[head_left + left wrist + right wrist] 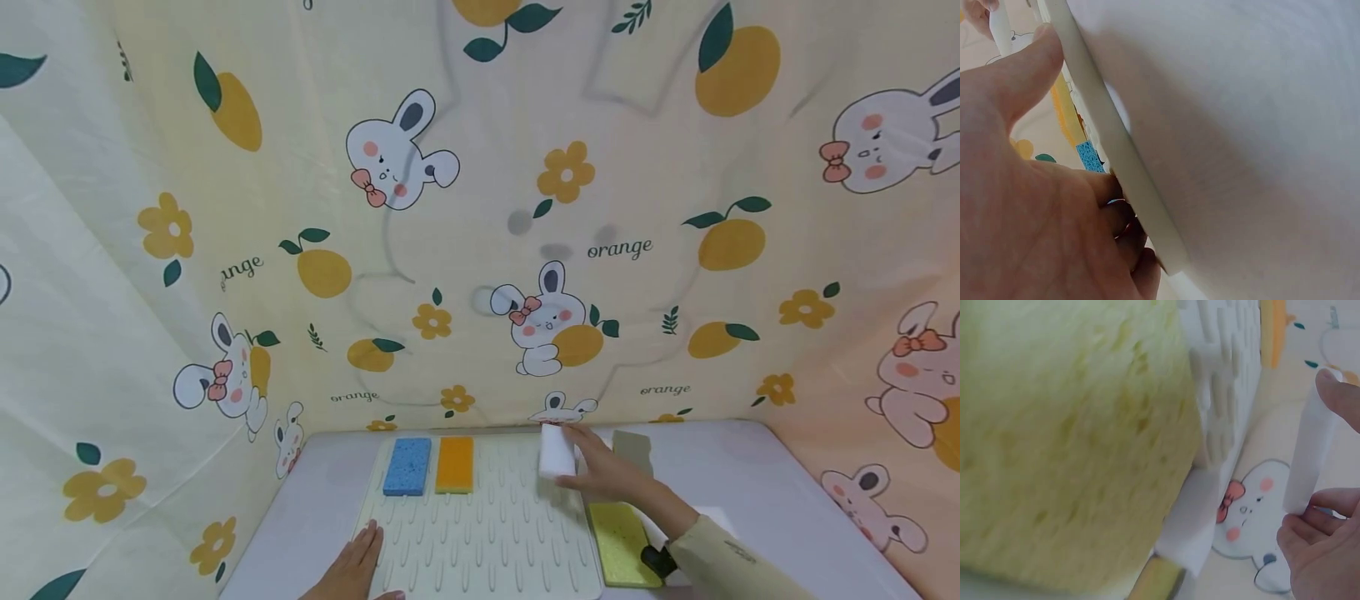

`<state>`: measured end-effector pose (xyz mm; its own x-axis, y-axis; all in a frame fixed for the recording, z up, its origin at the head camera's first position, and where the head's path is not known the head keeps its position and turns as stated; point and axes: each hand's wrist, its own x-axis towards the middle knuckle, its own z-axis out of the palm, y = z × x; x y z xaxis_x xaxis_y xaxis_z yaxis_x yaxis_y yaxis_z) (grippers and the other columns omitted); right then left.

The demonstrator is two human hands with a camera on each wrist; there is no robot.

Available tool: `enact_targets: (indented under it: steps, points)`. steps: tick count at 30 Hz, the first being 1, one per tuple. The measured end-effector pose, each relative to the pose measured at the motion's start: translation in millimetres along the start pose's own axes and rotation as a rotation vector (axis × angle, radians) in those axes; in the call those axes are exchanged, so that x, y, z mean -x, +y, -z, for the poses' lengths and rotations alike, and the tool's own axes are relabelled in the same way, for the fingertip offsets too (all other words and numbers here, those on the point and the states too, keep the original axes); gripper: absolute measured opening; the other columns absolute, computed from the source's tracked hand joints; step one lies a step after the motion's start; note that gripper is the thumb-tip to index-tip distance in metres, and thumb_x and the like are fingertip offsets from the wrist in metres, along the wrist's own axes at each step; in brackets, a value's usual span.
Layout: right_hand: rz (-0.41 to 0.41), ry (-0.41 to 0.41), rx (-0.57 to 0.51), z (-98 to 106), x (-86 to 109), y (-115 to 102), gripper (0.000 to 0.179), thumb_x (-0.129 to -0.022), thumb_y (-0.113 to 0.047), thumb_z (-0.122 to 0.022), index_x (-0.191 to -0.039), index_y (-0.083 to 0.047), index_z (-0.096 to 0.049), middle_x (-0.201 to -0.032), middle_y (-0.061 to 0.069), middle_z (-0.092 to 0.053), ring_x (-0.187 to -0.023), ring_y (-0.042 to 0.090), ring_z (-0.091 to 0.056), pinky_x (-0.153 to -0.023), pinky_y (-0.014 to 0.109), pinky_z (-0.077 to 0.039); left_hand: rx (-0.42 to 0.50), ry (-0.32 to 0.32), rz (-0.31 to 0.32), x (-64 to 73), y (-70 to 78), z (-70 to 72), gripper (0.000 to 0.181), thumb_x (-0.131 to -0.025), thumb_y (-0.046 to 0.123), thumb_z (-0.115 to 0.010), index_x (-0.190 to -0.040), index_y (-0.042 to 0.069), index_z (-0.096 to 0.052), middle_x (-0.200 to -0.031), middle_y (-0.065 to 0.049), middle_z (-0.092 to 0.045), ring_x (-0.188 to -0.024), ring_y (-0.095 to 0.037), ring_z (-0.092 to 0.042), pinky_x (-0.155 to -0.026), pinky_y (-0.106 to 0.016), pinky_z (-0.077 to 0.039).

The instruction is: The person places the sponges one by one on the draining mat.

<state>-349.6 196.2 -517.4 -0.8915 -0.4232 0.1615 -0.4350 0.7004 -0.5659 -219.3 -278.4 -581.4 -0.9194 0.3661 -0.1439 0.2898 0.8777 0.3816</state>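
In the head view my right hand [607,471] holds a white block [557,452], which looks like a foam sponge, above the far right part of a ridged off-white mat [480,542]. Thumb and fingers pinch it at opposite ends, as the right wrist view shows of the white block [1313,450]. My left hand [352,562] rests against the mat's left edge with fingers extended. Up close in the left wrist view, its thumb and fingertips touch the mat's rim [1125,150]. On the mat's far left lie a blue sponge [407,467] and an orange sponge [454,465], side by side.
A yellow sponge [622,550] lies along the mat's right edge, below my right forearm. Behind that hand is a grey-green piece [633,450], partly hidden. Another white piece [712,518] shows beside the sleeve. A printed curtain [480,350] encloses the white table [300,500].
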Motion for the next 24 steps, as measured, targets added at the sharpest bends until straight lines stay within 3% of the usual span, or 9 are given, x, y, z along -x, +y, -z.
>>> enact_targets:
  steps: [4,10,24]
  points:
    - [0.058,-0.031,-0.007,-6,-7.6,-5,0.105,-0.091,-0.041,-0.088,-0.166,0.003,-0.03,-0.169,0.029,-0.03,-0.154,0.052,-0.033,-0.116,0.068,-0.04,-0.005,0.022,-0.02,-2.2,-5.4,-5.4,0.11,-0.099,0.071,-0.061,-0.16,-0.016,-0.032,-0.169,-0.035,-0.027,-0.153,-0.054,-0.033,-0.119,-0.072,-0.031]
    - [0.163,-0.059,0.014,-18,-21.6,-8,0.107,-0.093,-0.04,-0.086,-0.162,0.016,-0.027,-0.168,0.036,-0.025,-0.156,0.058,-0.021,-0.123,0.068,-0.026,0.012,0.021,-0.025,-2.8,-7.9,-6.2,0.111,-0.099,0.071,-0.06,-0.16,-0.016,-0.031,-0.17,-0.034,-0.026,-0.154,-0.053,-0.031,-0.12,-0.072,-0.029]
    - [0.155,-0.113,0.02,-46,-46.8,-22,0.105,-0.089,-0.037,-0.091,-0.158,0.018,-0.034,-0.162,0.036,-0.034,-0.152,0.053,-0.035,-0.122,0.063,-0.033,0.007,0.015,-0.012,-2.3,-7.1,-5.9,0.112,-0.098,0.073,-0.06,-0.161,-0.016,-0.031,-0.17,-0.034,-0.026,-0.155,-0.053,-0.03,-0.121,-0.071,-0.028]
